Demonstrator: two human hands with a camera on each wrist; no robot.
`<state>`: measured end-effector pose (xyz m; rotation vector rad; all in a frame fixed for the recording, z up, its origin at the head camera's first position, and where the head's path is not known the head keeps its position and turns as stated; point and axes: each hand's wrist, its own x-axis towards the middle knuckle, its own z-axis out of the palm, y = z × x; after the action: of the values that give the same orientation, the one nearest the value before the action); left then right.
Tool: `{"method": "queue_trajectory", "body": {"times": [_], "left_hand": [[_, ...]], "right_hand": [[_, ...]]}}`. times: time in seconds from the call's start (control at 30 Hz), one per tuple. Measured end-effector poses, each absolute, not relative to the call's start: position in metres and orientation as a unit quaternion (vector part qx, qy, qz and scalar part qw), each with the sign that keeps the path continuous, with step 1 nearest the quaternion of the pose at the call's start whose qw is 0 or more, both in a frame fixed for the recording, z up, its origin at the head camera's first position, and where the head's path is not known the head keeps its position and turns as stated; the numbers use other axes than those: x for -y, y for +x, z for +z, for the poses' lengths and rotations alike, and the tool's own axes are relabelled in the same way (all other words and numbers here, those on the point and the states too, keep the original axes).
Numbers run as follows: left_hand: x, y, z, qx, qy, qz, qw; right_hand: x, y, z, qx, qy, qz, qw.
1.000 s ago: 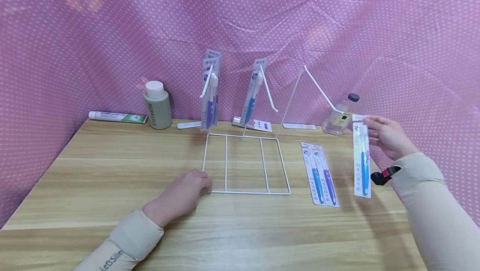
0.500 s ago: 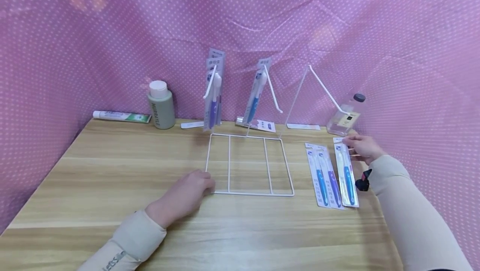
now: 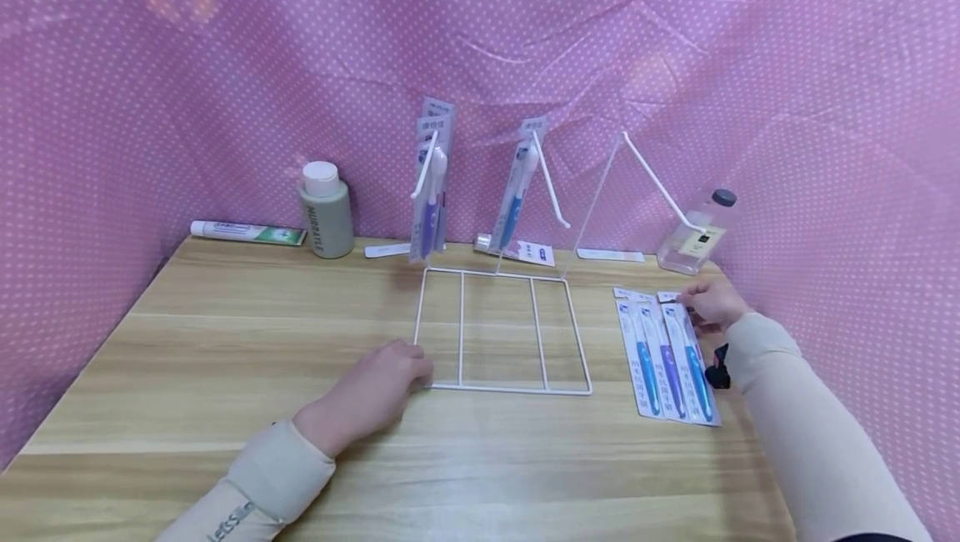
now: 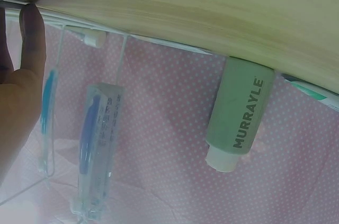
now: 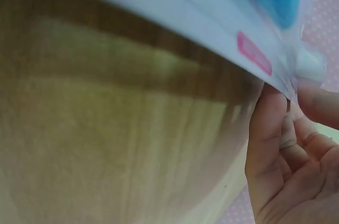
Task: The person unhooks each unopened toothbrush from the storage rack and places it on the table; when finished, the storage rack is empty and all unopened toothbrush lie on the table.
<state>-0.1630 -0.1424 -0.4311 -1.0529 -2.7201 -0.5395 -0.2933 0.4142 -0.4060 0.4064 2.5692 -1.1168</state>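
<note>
A white wire rack (image 3: 504,387) stands mid-table with its flat base frame toward me. Toothbrush packs hang on its left hook (image 3: 430,183) and middle hook (image 3: 517,192); the right hook (image 3: 660,179) is bare. My left hand (image 3: 378,388) rests on the table, fingers (image 4: 29,49) touching the frame's near-left corner. My right hand (image 3: 711,304) pinches the top edge of a toothbrush pack (image 3: 696,363) (image 5: 212,1) that lies flat on the table. Two more packs (image 3: 656,358) lie just left of it.
A green bottle (image 3: 326,208) (image 4: 238,118) and a toothpaste tube (image 3: 247,232) stand at the back left. A clear bottle (image 3: 693,233) sits at the back right. Pink dotted cloth (image 3: 150,108) closes in the table on three sides.
My right hand has brought the toothbrush pack down from the air onto the table beside the other two packs. The left hand has stayed at the rack's corner.
</note>
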Motion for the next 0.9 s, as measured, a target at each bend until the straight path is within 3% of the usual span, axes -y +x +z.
{"method": "queue_trajectory", "body": {"times": [0.57,0.77,0.9], "left_hand": [[0.144,-0.162,-0.428,0.908,-0.360,-0.186,0.106],[0.145,-0.161,-0.427,0.907,-0.362,-0.187,0.106],[0.144,-0.161,-0.427,0.908,-0.361,-0.188,0.103]], "right_hand": [[-0.401,-0.294,-0.407,-0.937,0.139,-0.290,0.135],[-0.404,-0.295,-0.407,-0.924,0.143,-0.327,0.140],[-0.407,-0.294,-0.390,-0.913,0.127,-0.373,0.106]]}}
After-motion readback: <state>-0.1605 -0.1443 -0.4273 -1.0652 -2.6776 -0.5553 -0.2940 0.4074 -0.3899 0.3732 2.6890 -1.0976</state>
